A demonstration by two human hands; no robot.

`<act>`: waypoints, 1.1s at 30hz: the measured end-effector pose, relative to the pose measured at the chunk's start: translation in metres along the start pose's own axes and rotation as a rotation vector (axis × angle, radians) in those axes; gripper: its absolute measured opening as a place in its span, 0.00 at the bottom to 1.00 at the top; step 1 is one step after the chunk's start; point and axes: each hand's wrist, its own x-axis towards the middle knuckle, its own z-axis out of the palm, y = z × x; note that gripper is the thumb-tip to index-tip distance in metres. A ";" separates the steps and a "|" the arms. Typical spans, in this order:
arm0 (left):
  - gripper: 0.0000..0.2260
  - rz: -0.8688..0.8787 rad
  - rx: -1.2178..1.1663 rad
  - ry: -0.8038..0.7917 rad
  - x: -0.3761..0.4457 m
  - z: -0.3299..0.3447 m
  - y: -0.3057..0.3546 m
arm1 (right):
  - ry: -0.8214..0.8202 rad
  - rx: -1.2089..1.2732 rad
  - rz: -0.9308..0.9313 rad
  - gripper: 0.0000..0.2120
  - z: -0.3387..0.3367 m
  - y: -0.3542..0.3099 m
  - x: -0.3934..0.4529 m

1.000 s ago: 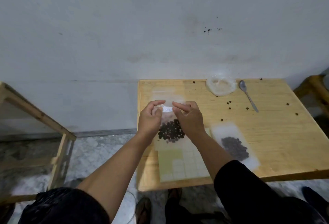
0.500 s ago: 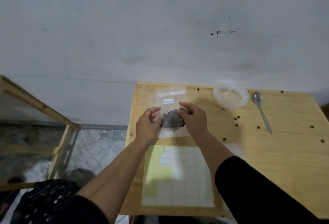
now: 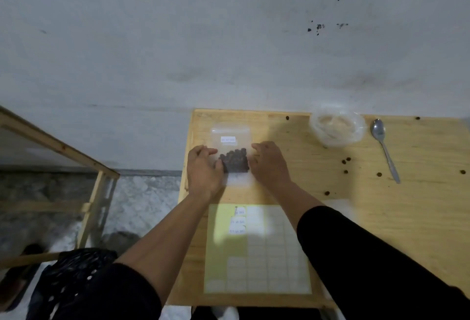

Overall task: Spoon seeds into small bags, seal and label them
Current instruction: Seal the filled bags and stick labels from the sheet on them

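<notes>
Head view looks down on one pale wooden table [image 3: 407, 218] set against a grey wall. I see both hands lying flat on one small clear plastic bag [image 3: 231, 132] near the table's far left corner. My left hand [image 3: 203, 169] presses the bag's left edge, fingers loosely curled; my right hand [image 3: 269, 164] presses its right edge, fingers spread a little. Neither hand lifts the bag. One clump of dark brown seeds [image 3: 235, 163] sits inside it between the two hands, and one white rectangular label [image 3: 228, 139] is stuck on the bag just above the seeds.

Near me lies one yellow-backed sheet of white sticker labels [image 3: 256, 251]; three labels near its top left carry writing too small to read. At the far right stand one round clear plastic bowl [image 3: 337, 128] and, just beside it, one metal spoon [image 3: 384, 149] lying flat. I count about nine loose dark seeds [image 3: 346, 160] scattered on the tabletop, though some specks are too blurred to be sure. One wooden frame [image 3: 58, 146] stands left of the table.
</notes>
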 end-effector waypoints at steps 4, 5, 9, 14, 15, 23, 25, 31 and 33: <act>0.14 0.181 0.014 -0.062 -0.014 0.005 0.013 | 0.041 -0.250 -0.119 0.16 -0.016 0.013 -0.021; 0.15 0.242 0.025 -0.093 -0.019 0.008 0.019 | 0.063 -0.306 -0.146 0.14 -0.020 0.017 -0.027; 0.19 0.443 0.138 -0.222 -0.042 0.023 0.044 | 0.095 -0.437 -0.111 0.11 -0.037 0.037 -0.056; 0.23 0.566 0.154 -0.388 -0.085 0.048 0.064 | 0.132 -0.469 0.022 0.15 -0.061 0.066 -0.104; 0.23 0.573 0.158 -0.426 -0.094 0.053 0.066 | 0.144 -0.461 0.064 0.16 -0.065 0.071 -0.116; 0.27 0.530 0.220 -0.668 -0.141 0.084 0.065 | 0.068 -0.294 0.362 0.27 -0.064 0.115 -0.187; 0.27 0.505 0.196 -0.668 -0.145 0.087 0.066 | 0.062 -0.244 0.379 0.27 -0.059 0.120 -0.192; 0.23 0.446 0.122 -0.609 -0.149 0.092 0.071 | 0.215 -0.156 0.367 0.28 -0.052 0.129 -0.190; 0.22 0.440 0.112 -0.600 -0.150 0.095 0.071 | 0.278 -0.135 0.356 0.26 -0.054 0.130 -0.188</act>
